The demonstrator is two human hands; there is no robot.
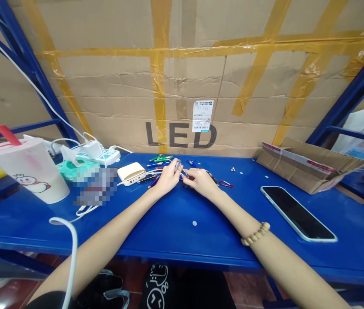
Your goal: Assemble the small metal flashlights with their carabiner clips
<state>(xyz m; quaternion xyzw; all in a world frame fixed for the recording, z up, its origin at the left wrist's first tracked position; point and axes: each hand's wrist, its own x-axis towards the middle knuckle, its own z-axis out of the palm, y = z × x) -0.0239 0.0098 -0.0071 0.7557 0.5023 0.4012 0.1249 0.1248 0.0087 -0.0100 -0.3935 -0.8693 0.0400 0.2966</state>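
Note:
My left hand [168, 179] is closed around a small silver cylinder-shaped piece [178, 164], its exact kind too small to tell. Close beside it, the fingers of my right hand [203, 181] are pinched together near a thin reddish and silver part; what they grip is mostly hidden. Around both hands lie several slim metal-coloured sticks, including green ones [160, 158], blue ones [158, 165] and a black one [147, 179]. A red carabiner [226, 184] rests to the right of my right hand, and a tiny silver piece [233, 169] lies farther back.
On the blue shelf [182, 231] stand a white power bank [131, 173], a tissue pack [78, 170], a power strip [111, 157] and a paper cup [37, 176] at left. A phone [297, 213] and an open cardboard box [310, 165] are at right. A large LED carton [120, 98] walls the back.

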